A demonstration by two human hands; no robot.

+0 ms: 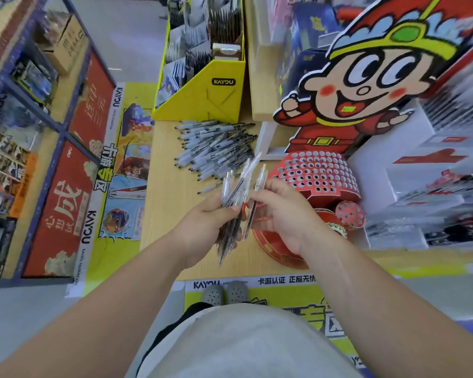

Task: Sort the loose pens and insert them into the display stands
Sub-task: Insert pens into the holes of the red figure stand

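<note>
At 12 o'clock: left hand (pixel 202 227) grips pen bundle (pixel 239 184), right hand (pixel 281 214) pinches single pen (pixel 258 184) mid-barrel; likely light, stiff, slick.

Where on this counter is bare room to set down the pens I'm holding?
On the counter, bare wood at left, between the pen pile and the front edge. Crowded: yellow KAYOU box behind, red perforated stand at right.
</note>
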